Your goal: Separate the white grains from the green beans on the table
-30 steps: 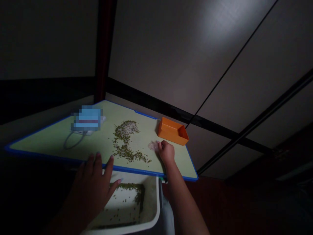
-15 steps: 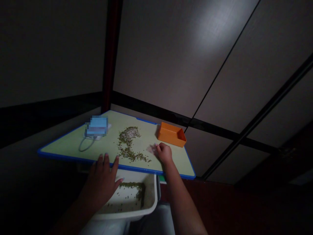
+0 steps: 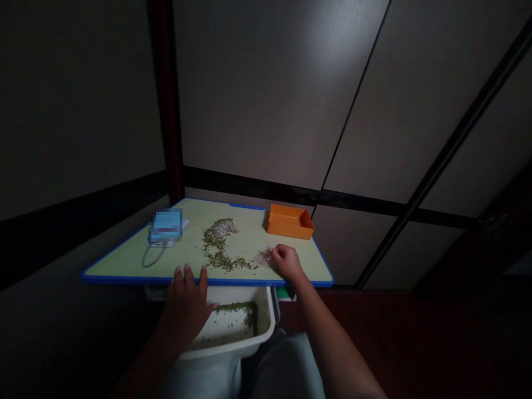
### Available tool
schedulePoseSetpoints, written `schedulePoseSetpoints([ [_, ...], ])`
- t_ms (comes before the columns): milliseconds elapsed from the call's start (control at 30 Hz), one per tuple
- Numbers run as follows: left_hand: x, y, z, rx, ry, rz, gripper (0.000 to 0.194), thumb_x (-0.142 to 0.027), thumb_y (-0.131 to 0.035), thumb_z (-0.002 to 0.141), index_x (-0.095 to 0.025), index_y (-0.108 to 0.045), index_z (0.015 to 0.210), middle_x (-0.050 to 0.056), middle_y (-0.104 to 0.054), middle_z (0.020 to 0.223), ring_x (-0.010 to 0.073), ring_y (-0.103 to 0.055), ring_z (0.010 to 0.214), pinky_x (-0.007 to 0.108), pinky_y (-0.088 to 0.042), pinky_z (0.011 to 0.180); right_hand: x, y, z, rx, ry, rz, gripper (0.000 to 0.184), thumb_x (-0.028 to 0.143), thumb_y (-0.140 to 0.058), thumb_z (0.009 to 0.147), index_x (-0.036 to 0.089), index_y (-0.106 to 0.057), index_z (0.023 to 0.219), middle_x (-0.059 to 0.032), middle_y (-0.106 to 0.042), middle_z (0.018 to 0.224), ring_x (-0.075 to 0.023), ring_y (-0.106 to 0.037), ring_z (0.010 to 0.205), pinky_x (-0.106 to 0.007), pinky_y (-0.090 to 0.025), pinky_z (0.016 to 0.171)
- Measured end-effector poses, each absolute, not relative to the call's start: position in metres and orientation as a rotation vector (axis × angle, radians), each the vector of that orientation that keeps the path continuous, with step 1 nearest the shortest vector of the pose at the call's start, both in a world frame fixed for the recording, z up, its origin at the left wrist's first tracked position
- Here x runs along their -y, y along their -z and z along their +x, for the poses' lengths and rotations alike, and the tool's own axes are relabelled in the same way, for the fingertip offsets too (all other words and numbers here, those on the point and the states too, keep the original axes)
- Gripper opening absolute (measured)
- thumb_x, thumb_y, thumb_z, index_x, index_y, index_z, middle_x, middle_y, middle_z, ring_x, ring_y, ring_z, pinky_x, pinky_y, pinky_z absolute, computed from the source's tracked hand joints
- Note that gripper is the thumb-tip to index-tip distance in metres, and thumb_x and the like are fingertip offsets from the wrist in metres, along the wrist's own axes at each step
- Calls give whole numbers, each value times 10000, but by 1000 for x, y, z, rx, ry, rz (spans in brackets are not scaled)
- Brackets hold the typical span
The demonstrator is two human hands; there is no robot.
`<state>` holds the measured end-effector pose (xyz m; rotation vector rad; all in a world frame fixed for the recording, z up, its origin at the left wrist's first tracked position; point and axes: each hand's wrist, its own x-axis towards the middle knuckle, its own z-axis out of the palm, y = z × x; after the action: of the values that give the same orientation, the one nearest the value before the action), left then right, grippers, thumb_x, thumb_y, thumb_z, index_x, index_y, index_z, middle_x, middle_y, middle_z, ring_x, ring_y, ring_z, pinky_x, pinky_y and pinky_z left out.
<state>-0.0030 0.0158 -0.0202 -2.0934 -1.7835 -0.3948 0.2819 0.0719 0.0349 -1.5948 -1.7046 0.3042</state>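
A pale green board (image 3: 124,257) with a blue rim lies in front of me, with a scatter of small green beans (image 3: 220,246) across its middle. My left hand (image 3: 187,307) rests with fingers spread over the rim of a white tub (image 3: 245,346) that sits below the board's near edge and holds some beans. My right hand (image 3: 286,261) lies on the board to the right of the beans, fingers curled on a small clear thing (image 3: 262,258) that I cannot make out.
An orange tray (image 3: 290,221) stands at the board's far right corner. A blurred-out blue and white item (image 3: 166,226) with a looped cable (image 3: 153,256) lies at the far left. Dark wall panels rise behind.
The view has swung and the board sits lower and flatter in frame. My right hand has slid slightly along the board near the beans; my left stays on the tub.
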Motion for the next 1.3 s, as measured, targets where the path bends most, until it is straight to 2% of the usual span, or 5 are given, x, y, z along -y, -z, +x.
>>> schedulePoseSetpoints([
  [133,-15,19,-7,1725,385,-2093,852,-436,-681,753,-93,-405,1483,353,-415,1529,507,-367,1453,618,-368,1111,-68,-28,290,1612,-555,-1457,413,491,-555,863,210,-481,569,60,-417,533,-106,-382,536,-227,-275,529],
  [267,-10,10,-9,1696,349,-2130,817,-458,-654,792,-66,-420,1470,382,-416,1506,518,-402,1425,619,-383,1099,-67,-31,286,1640,-619,-1421,388,471,-589,842,211,-484,573,53,-447,541,-107,-392,546,-235,-265,533],
  [433,-8,6,-8,1697,368,-2161,793,-455,-634,810,-36,-433,1452,404,-392,1506,538,-374,1435,632,-374,1103,-65,-37,282,1731,-554,-1516,369,416,-609,874,200,-521,588,49,-469,554,-109,-413,572,-243,-254,551],
  [733,-8,5,-8,1713,387,-2175,782,-465,-597,832,-49,-413,1469,394,-398,1508,535,-372,1438,632,-381,1097,-59,-44,282,1779,-298,-1753,319,387,-624,909,184,-640,664,11,-590,618,-121,-448,604,-255,-244,571],
  [1300,-8,7,-12,1674,440,-2186,765,-466,-587,832,-83,-420,1472,364,-413,1518,515,-377,1442,651,-383,1089,-61,-39,289,1474,-215,-1807,368,367,-596,923,194,-579,599,8,-585,596,-124,-439,578,-260,-240,563],
])
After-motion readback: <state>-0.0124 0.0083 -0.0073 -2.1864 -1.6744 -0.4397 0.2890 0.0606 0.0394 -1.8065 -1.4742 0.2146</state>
